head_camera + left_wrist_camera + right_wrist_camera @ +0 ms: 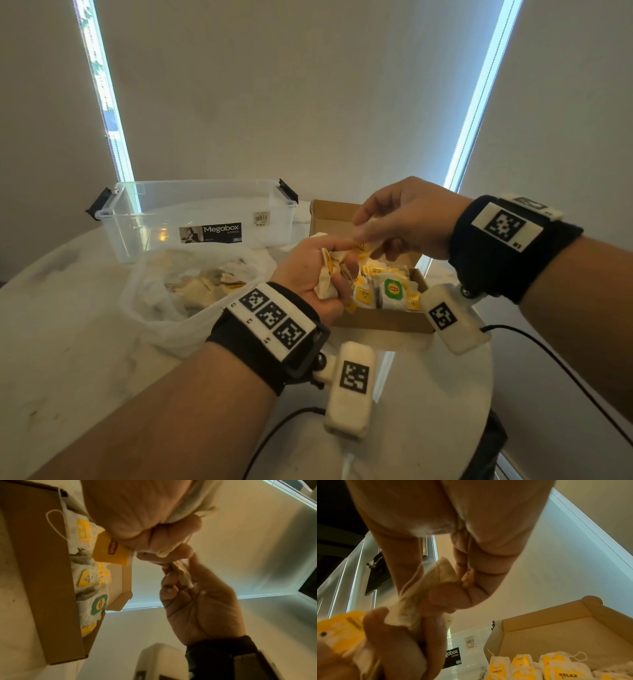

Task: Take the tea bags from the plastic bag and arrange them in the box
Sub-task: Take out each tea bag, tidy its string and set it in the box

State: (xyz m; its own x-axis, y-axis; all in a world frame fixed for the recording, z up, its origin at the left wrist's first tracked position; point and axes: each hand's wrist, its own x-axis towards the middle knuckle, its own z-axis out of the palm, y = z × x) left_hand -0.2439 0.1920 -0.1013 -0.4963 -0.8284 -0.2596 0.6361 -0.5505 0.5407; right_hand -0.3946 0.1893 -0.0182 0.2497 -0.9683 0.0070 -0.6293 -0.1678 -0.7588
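My left hand (pixel 308 270) hovers over the near left corner of the brown cardboard box (pixel 383 323) and grips a bunch of pale tea bags (pixel 325 284) with yellow tags. My right hand (pixel 404 219) is just above it, and its thumb and fingers pinch one tea bag (pixel 440 577) at the top of that bunch. In the left wrist view the pinched tea bag (pixel 180 572) sits between the right hand's fingertips. Several tea bags (pixel 390 291) stand packed in the box's front part. The crumpled clear plastic bag (pixel 164 308) lies to the left with more tea bags (pixel 202 287) inside.
An open clear Megabox storage tub (pixel 198 219) stands behind the plastic bag, left of the cardboard box. Everything rests on a round white marble table (pixel 68 342). Black cables (pixel 548 353) trail from the wrist cameras over the table's near right edge.
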